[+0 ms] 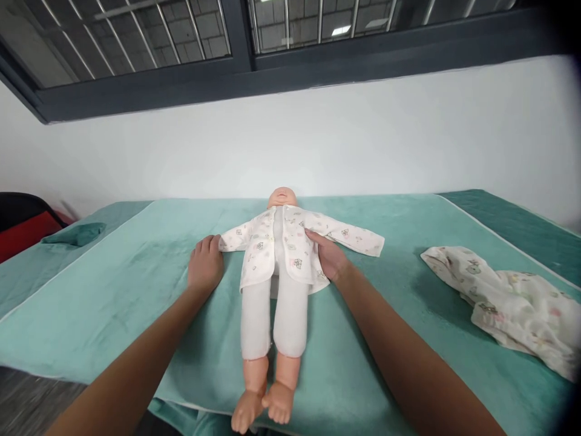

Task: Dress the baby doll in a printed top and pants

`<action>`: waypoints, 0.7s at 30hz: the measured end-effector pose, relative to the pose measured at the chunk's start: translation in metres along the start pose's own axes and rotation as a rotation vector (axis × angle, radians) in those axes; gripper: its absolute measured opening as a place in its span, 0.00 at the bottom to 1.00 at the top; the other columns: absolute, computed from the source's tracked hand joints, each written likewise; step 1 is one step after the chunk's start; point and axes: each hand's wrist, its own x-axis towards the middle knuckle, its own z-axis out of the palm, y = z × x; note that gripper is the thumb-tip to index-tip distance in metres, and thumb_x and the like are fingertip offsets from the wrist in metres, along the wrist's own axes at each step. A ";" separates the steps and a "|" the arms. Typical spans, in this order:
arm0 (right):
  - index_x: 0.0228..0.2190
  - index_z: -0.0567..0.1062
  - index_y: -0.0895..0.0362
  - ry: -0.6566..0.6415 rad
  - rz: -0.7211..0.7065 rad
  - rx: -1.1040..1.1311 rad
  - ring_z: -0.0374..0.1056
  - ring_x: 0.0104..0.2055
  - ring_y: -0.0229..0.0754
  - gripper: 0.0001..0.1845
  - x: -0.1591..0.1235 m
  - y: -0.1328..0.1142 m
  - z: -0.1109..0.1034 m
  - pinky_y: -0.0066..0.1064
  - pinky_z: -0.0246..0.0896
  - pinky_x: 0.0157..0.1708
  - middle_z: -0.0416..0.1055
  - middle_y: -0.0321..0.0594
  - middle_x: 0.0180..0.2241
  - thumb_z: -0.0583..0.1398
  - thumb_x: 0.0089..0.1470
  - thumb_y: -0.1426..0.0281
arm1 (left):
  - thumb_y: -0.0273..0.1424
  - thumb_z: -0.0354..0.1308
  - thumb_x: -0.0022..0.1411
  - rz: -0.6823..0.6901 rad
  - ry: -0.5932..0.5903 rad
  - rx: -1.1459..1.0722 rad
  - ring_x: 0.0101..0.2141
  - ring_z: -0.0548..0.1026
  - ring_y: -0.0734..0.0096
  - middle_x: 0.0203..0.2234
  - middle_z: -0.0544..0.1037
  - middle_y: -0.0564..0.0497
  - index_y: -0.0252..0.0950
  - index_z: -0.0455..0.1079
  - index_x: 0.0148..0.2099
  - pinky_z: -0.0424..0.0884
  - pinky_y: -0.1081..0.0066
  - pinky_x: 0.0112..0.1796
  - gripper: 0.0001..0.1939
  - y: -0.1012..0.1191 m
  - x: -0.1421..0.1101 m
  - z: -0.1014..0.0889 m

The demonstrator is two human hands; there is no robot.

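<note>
A baby doll (282, 197) lies on its back, head toward the wall and bare feet toward me. It wears a white printed jacket (258, 248), open down the front, over white cloth on its trunk and legs. My left hand (206, 261) is closed at the cuff of the sleeve on the left; its fingertips are hidden. At the jacket's right side, my right hand (330, 257) has its thumb on the fabric and its other fingers mostly out of sight underneath. The right sleeve (358, 238) lies stretched outward and looks flat toward its cuff.
A teal padded cover (136, 272) lies beneath the doll. A crumpled printed white cloth (521, 303) rests at the right. Behind stands a white wall (290, 151) under a dark-framed window (242, 36). A red and black object (27, 224) is at the far left.
</note>
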 end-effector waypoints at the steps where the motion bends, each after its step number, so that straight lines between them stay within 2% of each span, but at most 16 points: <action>1: 0.46 0.78 0.56 0.000 -0.019 0.007 0.72 0.53 0.50 0.16 -0.001 0.000 -0.001 0.40 0.66 0.57 0.79 0.39 0.47 0.63 0.55 0.66 | 0.25 0.41 0.68 0.026 0.001 -0.001 0.55 0.65 0.50 0.57 0.68 0.38 0.31 0.60 0.63 0.62 0.58 0.54 0.23 0.000 0.000 0.000; 6: 0.47 0.77 0.55 0.049 -0.126 0.020 0.72 0.53 0.50 0.17 -0.004 -0.004 -0.004 0.40 0.66 0.56 0.79 0.38 0.47 0.62 0.54 0.66 | 0.24 0.42 0.68 0.166 0.067 -0.018 0.53 0.66 0.52 0.54 0.70 0.37 0.30 0.63 0.61 0.63 0.60 0.54 0.22 -0.005 0.000 0.005; 9: 0.46 0.77 0.55 0.080 -0.146 0.016 0.73 0.51 0.50 0.17 -0.006 -0.008 -0.006 0.41 0.68 0.54 0.80 0.38 0.44 0.60 0.55 0.66 | 0.23 0.42 0.66 0.172 0.114 -0.042 0.52 0.67 0.52 0.52 0.71 0.37 0.29 0.65 0.59 0.64 0.60 0.53 0.21 -0.007 0.000 0.010; 13: 0.43 0.78 0.55 0.116 -0.155 0.033 0.75 0.48 0.49 0.15 -0.006 -0.015 -0.015 0.41 0.70 0.51 0.81 0.39 0.39 0.58 0.54 0.67 | 0.24 0.45 0.65 0.110 0.108 -0.064 0.51 0.68 0.52 0.51 0.72 0.38 0.30 0.66 0.57 0.65 0.60 0.51 0.20 -0.008 0.001 0.012; 18: 0.33 0.76 0.55 0.257 -0.122 0.056 0.76 0.44 0.47 0.08 -0.003 -0.024 -0.034 0.38 0.72 0.47 0.80 0.39 0.30 0.57 0.52 0.71 | 0.26 0.47 0.64 -0.043 0.029 -0.033 0.47 0.71 0.51 0.50 0.73 0.41 0.34 0.67 0.55 0.67 0.58 0.44 0.18 -0.006 0.000 0.010; 21: 0.34 0.76 0.54 0.270 -0.103 0.038 0.77 0.42 0.47 0.08 -0.004 -0.022 -0.037 0.38 0.73 0.45 0.79 0.39 0.29 0.57 0.51 0.71 | 0.27 0.48 0.64 -0.109 -0.023 -0.025 0.47 0.71 0.51 0.46 0.75 0.42 0.35 0.67 0.55 0.66 0.58 0.42 0.18 -0.006 0.001 0.010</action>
